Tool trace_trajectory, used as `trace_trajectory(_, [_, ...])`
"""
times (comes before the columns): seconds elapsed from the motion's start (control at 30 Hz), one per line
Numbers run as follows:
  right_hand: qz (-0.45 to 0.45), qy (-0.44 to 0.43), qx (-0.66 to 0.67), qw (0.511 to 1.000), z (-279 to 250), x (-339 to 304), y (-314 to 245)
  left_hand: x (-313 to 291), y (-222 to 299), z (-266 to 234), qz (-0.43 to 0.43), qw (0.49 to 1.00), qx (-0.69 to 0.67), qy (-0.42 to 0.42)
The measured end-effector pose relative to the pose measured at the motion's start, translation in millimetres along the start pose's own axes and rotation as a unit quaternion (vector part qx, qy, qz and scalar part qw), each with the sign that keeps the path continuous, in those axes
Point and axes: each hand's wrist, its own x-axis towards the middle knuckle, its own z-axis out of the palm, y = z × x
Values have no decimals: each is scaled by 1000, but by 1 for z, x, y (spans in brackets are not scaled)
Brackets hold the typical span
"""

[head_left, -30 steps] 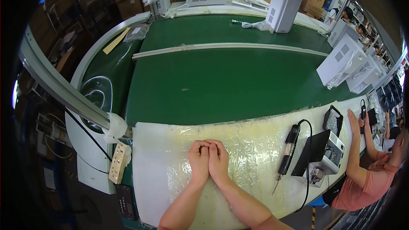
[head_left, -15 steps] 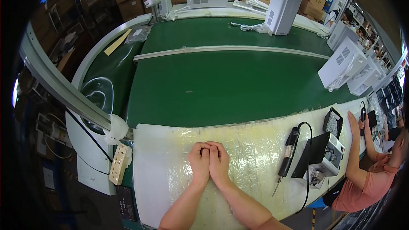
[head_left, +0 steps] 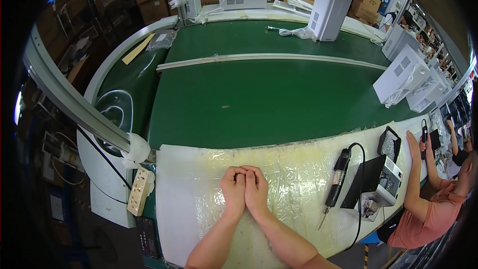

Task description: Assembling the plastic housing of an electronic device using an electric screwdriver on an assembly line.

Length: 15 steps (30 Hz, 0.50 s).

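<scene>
My left hand (head_left: pixel 232 189) and my right hand (head_left: pixel 256 189) rest side by side on the plastic-covered worktop (head_left: pixel 199 214). Their fingers are curled and the knuckles touch at the top. Nothing shows between them, though the palms are turned out of sight. To the right of my hands lies a black electric screwdriver (head_left: pixel 337 179), its bit pointing toward me and its cord curving off to the right.
Right of the screwdriver stand a screw feeder (head_left: pixel 388 184) and a black tray of small screws (head_left: pixel 389 144). Beyond the worktop runs a green conveyor belt (head_left: pixel 259 94) with white appliances (head_left: pixel 403 75) at right. A power strip (head_left: pixel 141 192) sits left; a co-worker (head_left: pixel 433 214) sits right.
A small mark and the white appliances on the near belt shift slightly right. The far co-worker's hand has reached rightward past the white unit. My hands stay still.
</scene>
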Motion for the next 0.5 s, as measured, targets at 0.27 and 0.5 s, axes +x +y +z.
trace_trajectory(0.27, [3,0,2,1000,0,0,0,0,4,0,-1,1000,4,-1])
trace_trajectory(0.5, [-1,0,3,1000,0,0,0,0,2,0,3,1000,1,1])
